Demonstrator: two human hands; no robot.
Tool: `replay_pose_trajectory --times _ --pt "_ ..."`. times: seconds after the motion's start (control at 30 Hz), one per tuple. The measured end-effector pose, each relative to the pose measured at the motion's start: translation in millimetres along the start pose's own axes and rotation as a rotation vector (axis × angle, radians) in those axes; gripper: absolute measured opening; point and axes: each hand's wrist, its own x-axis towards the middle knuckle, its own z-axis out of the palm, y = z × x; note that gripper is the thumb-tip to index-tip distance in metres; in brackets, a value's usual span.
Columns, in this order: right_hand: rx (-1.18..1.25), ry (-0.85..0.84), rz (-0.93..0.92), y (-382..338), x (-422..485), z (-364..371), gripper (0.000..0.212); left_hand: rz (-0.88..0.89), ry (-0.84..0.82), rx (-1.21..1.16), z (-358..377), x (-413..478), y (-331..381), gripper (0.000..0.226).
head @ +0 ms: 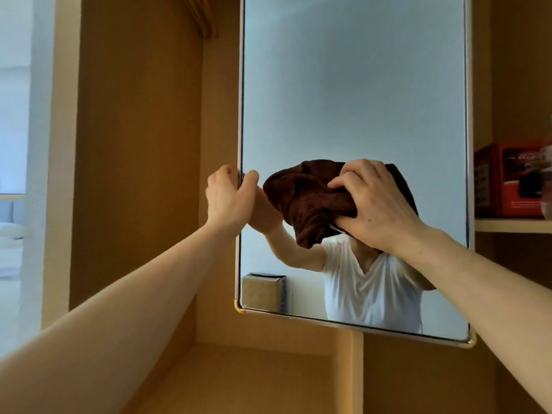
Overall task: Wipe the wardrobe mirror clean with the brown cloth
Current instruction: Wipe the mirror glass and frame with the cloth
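Mirror (352, 85): bare glass above my cloth.
Left hand (228, 197): gripping its left edge.
Right hand (375, 204): bunching brown cloth (307, 198) against glass.

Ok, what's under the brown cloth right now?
The mirror: the right hand holds the bunched brown cloth against it. The patch beneath is covered, so any smears there cannot be seen. The left hand grips the mirror's left edge.

Arms raised — left hand (230, 198) grips mirror (352, 85), right hand (375, 207) clutches brown cloth (304, 201)
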Motion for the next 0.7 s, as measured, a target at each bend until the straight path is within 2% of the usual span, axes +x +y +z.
replay_pose_trajectory --times 0.1,0.17,0.3,0.37,0.47,0.53,0.7 --pt "-0.029 -0.029 0.012 -2 -1 -4 0.051 -0.333 -0.160 -0.180 3 6 6 0.070" --pt "-0.110 -0.034 0.013 -8 0 -6 0.056 -0.432 -0.234 -0.240 1 8 9 0.075" --pt "-0.370 0.041 0.073 -22 49 -21 0.071 -0.508 -0.236 -0.361 -9 9 5 0.083" --pt "-0.367 0.052 0.150 -24 92 -35 0.071 -0.514 -0.248 -0.372 -13 9 2 0.084" --pt "-0.347 -0.040 0.199 -28 122 -34 0.071 -0.520 -0.308 -0.405 -23 13 -1 0.087" --pt "-0.296 -0.105 0.160 -41 101 -16 0.079 -0.541 -0.332 -0.450 -28 15 -5 0.089" --pt "-0.226 -0.234 -0.192 -91 -30 43 0.084 -0.613 -0.329 -0.627 -31 10 -4 0.075"
